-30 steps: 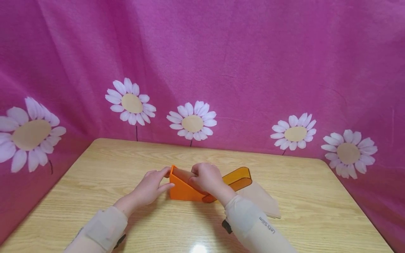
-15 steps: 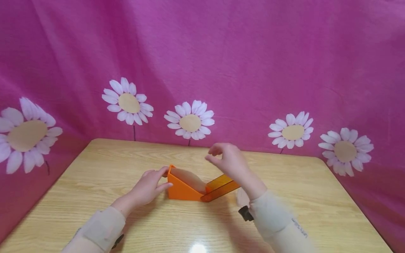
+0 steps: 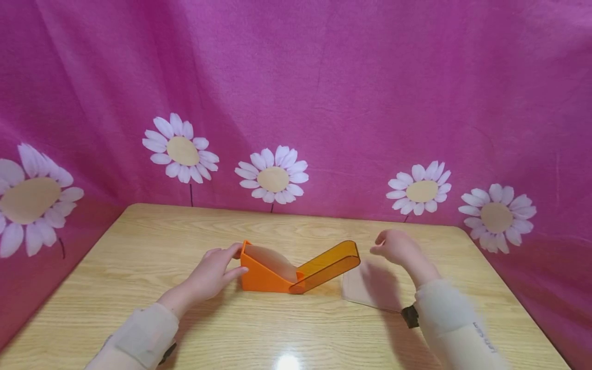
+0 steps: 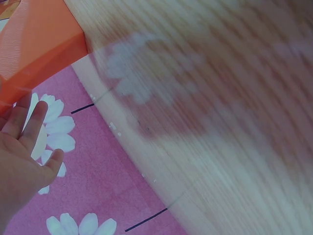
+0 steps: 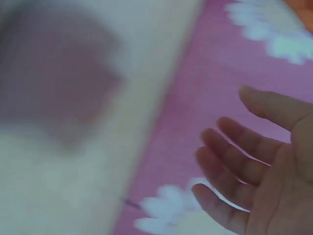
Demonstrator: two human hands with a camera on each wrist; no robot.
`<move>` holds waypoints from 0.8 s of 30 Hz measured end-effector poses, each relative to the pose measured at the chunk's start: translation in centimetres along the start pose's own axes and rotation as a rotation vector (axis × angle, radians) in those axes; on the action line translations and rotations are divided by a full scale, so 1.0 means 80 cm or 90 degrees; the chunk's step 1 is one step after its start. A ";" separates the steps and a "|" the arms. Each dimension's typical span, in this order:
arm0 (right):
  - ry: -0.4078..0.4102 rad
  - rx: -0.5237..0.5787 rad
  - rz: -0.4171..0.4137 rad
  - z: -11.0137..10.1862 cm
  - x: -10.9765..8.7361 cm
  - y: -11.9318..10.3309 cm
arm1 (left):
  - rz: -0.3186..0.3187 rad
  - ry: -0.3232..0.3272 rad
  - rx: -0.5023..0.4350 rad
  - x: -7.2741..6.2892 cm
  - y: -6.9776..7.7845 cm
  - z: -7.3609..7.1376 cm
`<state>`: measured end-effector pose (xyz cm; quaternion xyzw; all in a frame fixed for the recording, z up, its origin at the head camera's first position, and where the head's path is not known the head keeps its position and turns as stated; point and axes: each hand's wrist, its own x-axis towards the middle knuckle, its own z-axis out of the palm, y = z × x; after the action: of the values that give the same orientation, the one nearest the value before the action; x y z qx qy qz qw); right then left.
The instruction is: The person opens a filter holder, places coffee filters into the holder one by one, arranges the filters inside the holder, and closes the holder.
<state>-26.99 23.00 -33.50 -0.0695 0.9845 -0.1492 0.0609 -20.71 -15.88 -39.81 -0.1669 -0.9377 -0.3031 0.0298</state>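
An orange wedge-shaped box point(image 3: 262, 279) stands on the table, its see-through amber lid point(image 3: 329, 265) swung out to the right. Brown paper sheets point(image 3: 272, 258), rounded along the top like coffee filters, sit inside it. My left hand point(image 3: 209, 275) holds the box's left end, thumb on the near face and fingers behind; the left wrist view shows the other fingers loosely extended beside the orange wall point(image 4: 46, 44). To the right, more flat brown paper point(image 3: 358, 289) lies under my right hand point(image 3: 401, 252). In the right wrist view that hand's fingers point(image 5: 230, 174) are spread and gently bent, holding nothing.
Everything stands on a wood-grain table point(image 3: 231, 329) with rounded far corners. Behind and beside it hangs a magenta curtain point(image 3: 333, 103) printed with white daisies. A dark shadow falls across the flat paper.
My right hand has come out of the orange box, risen, and moved right to over the flat paper, leaving brown sheets in the box. My left hand has stayed at the box's left end.
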 end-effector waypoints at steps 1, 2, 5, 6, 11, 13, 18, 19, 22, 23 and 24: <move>-0.024 -0.009 0.009 0.011 0.002 0.007 | -0.001 -0.001 -0.001 0.000 0.000 0.000; -0.045 -0.015 0.019 0.021 0.002 0.013 | -0.002 -0.002 -0.002 0.000 0.000 0.000; -0.077 -0.010 0.045 0.042 0.001 0.022 | -0.005 -0.004 -0.004 0.001 0.001 0.000; -0.081 -0.010 0.052 0.047 0.001 0.023 | -0.006 -0.005 -0.005 0.001 0.001 0.000; -0.076 -0.018 0.054 0.061 -0.001 0.026 | -0.007 -0.004 -0.002 0.000 0.000 0.000; -0.071 -0.019 0.054 0.064 0.000 0.027 | -0.007 -0.004 -0.002 0.000 0.000 0.000; -0.079 -0.011 0.066 0.067 0.002 0.026 | -0.008 -0.006 -0.007 0.000 0.000 0.000; -0.083 -0.008 0.067 0.067 0.002 0.026 | -0.008 -0.006 -0.008 0.000 0.000 0.000; -0.086 -0.005 0.063 0.068 0.004 0.026 | -0.010 -0.008 -0.011 0.000 0.001 0.000; -0.086 -0.004 0.062 0.068 0.005 0.027 | -0.013 -0.008 -0.013 0.000 0.000 0.000; -0.086 -0.003 0.062 0.068 0.005 0.027 | -0.015 -0.009 -0.013 0.000 0.000 0.000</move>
<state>-26.89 23.45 -39.37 -0.0319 0.9807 -0.1388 0.1341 -20.68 -15.86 -39.80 -0.1582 -0.9367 -0.3119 0.0178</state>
